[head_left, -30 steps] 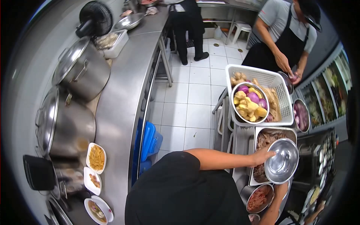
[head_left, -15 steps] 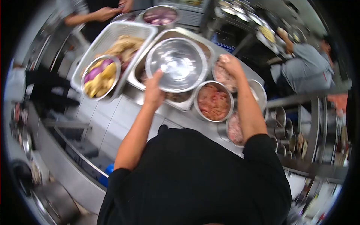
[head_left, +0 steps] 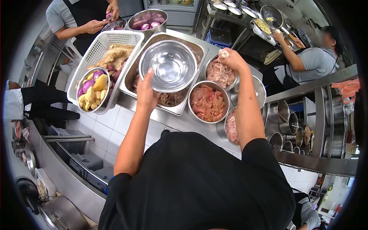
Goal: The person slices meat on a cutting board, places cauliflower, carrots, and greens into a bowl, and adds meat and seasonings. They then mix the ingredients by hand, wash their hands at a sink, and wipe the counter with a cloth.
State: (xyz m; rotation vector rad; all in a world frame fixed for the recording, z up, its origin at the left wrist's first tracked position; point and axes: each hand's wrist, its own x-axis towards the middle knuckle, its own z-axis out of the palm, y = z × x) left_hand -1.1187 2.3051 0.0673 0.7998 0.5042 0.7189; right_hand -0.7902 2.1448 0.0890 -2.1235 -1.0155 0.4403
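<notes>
My left hand grips the near left rim of an empty metal bowl, its thumb over the edge. The bowl is above a rectangular steel tray that holds dark meat. My right hand is closed on some pale meat, over the far edge of a round pot of pale meat strips. Nearer to me stands a pot of pinkish meat. Another pot of pale meat is partly hidden under my right forearm.
At the left, a white basket holds ginger, shallots and a bowl of peeled pieces. A metal pot of onions stands behind. One co-worker peels across the table; another handles a pan at the right.
My right hand has risen slightly from the pot with meat in its fingers. The view has shifted a little, and my left hand still holds the bowl.
</notes>
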